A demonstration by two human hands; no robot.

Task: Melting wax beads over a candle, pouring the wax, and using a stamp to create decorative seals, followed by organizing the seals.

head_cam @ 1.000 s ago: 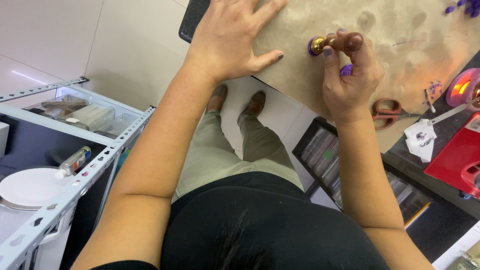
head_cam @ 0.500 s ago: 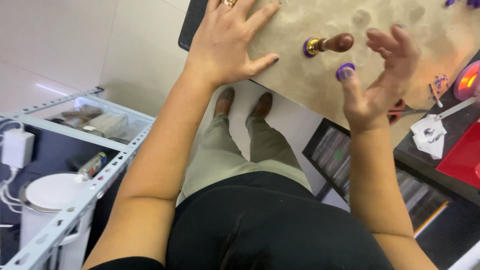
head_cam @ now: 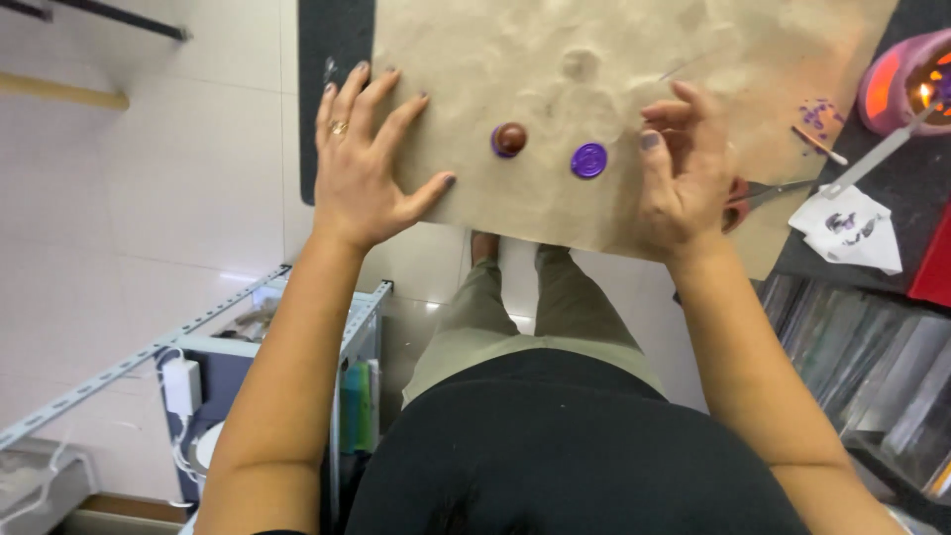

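Note:
My left hand [head_cam: 365, 163] lies flat with fingers spread on the left edge of a crumpled brown paper sheet [head_cam: 594, 59], pinning it down. A wooden-handled seal stamp [head_cam: 509, 139] stands upright on the sheet over a patch of purple wax. To its right sits a round purple wax seal [head_cam: 588, 160] with an embossed pattern. My right hand [head_cam: 688, 168] hovers just right of that seal, fingers curled loosely and holding nothing.
A pink wax warmer [head_cam: 906, 74] with a lit flame and a metal spoon [head_cam: 877, 154] sit at the far right, beside a stained white tissue [head_cam: 847, 223], scissors [head_cam: 768, 191] and purple wax bits [head_cam: 817, 111]. A metal shelf rack [head_cam: 198, 337] stands at lower left.
My right hand let go of the stamp and drew away to the right. The stamp now stands upright by itself, and the purple seal lies exposed beside it. The view shifted.

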